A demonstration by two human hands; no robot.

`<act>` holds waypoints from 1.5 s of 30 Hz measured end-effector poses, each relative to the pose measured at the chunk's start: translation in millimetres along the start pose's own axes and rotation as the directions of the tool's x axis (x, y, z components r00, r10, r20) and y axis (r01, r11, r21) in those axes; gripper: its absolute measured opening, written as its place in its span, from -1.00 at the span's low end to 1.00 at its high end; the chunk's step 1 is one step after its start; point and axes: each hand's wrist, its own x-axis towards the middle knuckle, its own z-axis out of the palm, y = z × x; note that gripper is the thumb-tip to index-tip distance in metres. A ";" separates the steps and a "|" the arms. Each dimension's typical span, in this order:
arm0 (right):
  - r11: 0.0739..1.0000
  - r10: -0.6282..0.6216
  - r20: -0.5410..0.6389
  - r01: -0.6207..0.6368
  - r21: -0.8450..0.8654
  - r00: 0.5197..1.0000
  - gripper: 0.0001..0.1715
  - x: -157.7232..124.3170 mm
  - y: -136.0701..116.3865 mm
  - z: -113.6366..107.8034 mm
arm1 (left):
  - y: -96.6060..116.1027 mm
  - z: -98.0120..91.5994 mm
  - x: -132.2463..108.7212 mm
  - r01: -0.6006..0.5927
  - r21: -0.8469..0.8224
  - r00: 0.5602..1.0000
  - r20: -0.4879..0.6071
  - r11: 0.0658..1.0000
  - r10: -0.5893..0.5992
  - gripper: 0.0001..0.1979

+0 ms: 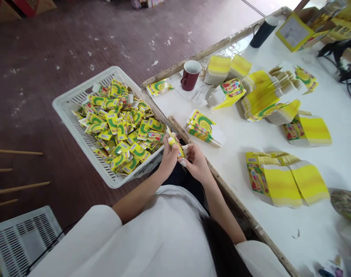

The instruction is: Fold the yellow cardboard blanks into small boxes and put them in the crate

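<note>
Left hand (168, 158) and right hand (197, 163) grasp a yellow-green cardboard box (174, 143) between the white plastic basket (85, 84) and worktop's wooden edge (234, 198).

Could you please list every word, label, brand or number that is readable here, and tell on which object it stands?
No text can be read with certainty.
Yellow box at the left hand and right hand: print too small.
Boxes in the basket: lettering too small.
Carton stack: colourful lettering, blurred.
Yellow packaging, upper right: large dark characters, blurred.
</note>
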 end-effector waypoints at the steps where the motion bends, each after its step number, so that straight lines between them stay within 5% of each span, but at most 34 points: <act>1: 0.999 -0.021 0.019 0.022 -0.030 1.000 -0.61 -1.0 -3.0 0.9 | 0.6 -0.5 0.0 -0.042 0.029 0.999 -0.023 0.999 0.042 -0.54; 5: 0.980 -0.074 0.018 0.076 -0.182 0.997 -0.87 -2.5 -12.2 5.7 | 5.3 -0.2 3.2 -0.098 0.109 0.980 -0.162 0.989 0.115 -0.54; 12: 0.993 -0.029 -0.136 0.013 -0.120 0.990 -0.84 1.6 -15.1 -17.4 | 9.4 -8.7 6.0 -0.027 -0.091 1.000 -0.009 0.996 0.027 -0.56; 18: 0.878 -0.308 -0.158 0.217 -0.427 0.938 -0.78 -4.9 -24.0 -40.1 | 42.5 -27.6 18.7 -0.116 -0.054 0.992 0.045 0.992 0.119 -0.43; 21: 0.718 -0.432 -0.043 0.314 -0.621 0.901 -0.69 -8.4 -28.6 -44.8 | 69.4 -39.3 21.6 -0.281 0.125 0.941 0.234 0.952 0.247 -0.19; 24: 0.627 -0.471 0.104 0.415 -0.659 0.876 -0.68 -11.7 -27.8 -38.0 | 82.6 -37.8 15.1 -0.355 0.441 0.837 0.543 0.824 0.070 -0.12; 26: 0.647 -0.499 0.016 0.385 -0.658 0.866 -0.76 -12.6 -22.7 -30.8 | 79.9 -30.8 7.8 -0.363 0.581 0.809 0.585 0.728 -0.064 -0.28; 30: 0.893 -0.347 -0.336 0.198 -0.405 0.875 -0.22 -10.0 -8.2 -20.7 | 58.2 -20.5 -4.6 -0.403 0.652 0.852 0.524 0.642 0.003 -0.34; 33: 0.996 -0.072 -0.215 0.059 -0.067 0.974 -0.31 -6.7 -2.8 -12.9 | 41.0 -18.6 -10.5 -0.458 0.625 0.844 0.528 0.632 0.091 -0.34; 36: 0.995 0.065 -0.141 -0.054 0.085 0.988 -0.37 -3.4 -2.3 -2.5 | 29.6 -17.1 -14.5 -0.505 0.600 0.827 0.543 0.621 0.148 -0.35; 41: 0.991 0.046 -0.134 -0.028 0.129 0.990 -0.33 -1.1 -2.6 2.2 | 24.8 -14.8 -16.1 -0.481 0.642 0.857 0.489 0.597 0.164 -0.35; 45: 0.994 -0.061 0.004 0.061 -0.088 0.998 -0.28 -7.4 -2.3 -3.0 | 23.6 -14.2 -13.4 -0.405 0.651 0.874 0.482 0.642 0.063 -0.52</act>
